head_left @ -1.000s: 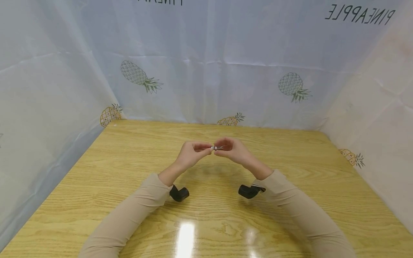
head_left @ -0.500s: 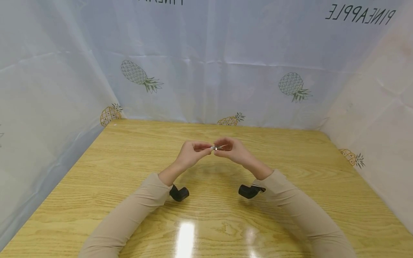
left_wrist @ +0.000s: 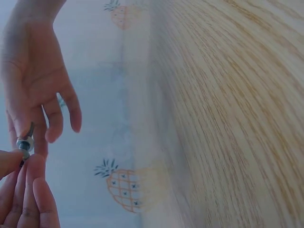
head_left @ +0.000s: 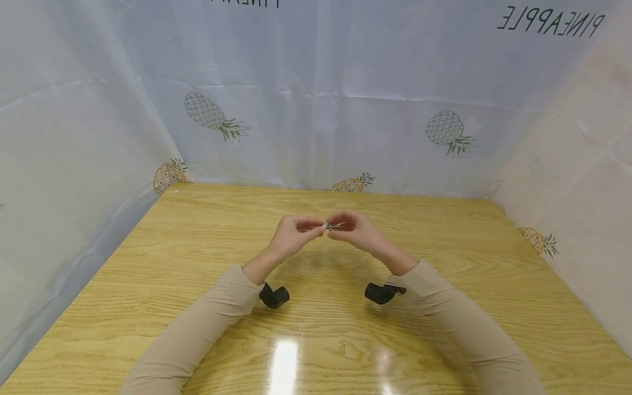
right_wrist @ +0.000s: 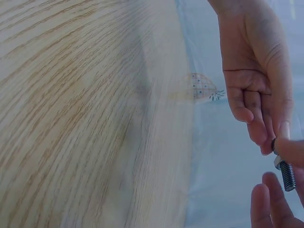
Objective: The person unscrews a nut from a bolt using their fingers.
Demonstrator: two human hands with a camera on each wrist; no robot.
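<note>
A small metal bolt (right_wrist: 287, 175) is held level above the middle of the table, its threaded end pointing to the right. My left hand (head_left: 294, 236) pinches the bolt's head end between thumb and fingertips. On the bolt's shank sits a metal nut (right_wrist: 278, 163), with the thumb and fingertips of my right hand (head_left: 356, 230) at it. The threaded tip sticks out into the hollow of the right hand. In the left wrist view the nut (left_wrist: 24, 142) shows between both hands' fingertips; the bolt's head is mostly hidden by the left fingers.
Beneath the hands spreads a wood-grain table (head_left: 197, 263). A white curtain (head_left: 316, 137) printed with pineapples encloses its back and sides. Black wrist mounts (head_left: 275, 296) hang below both sleeves.
Both hands stay in the same place. The nut's shine differs between frames, and the right fingertips shift very slightly at it.
</note>
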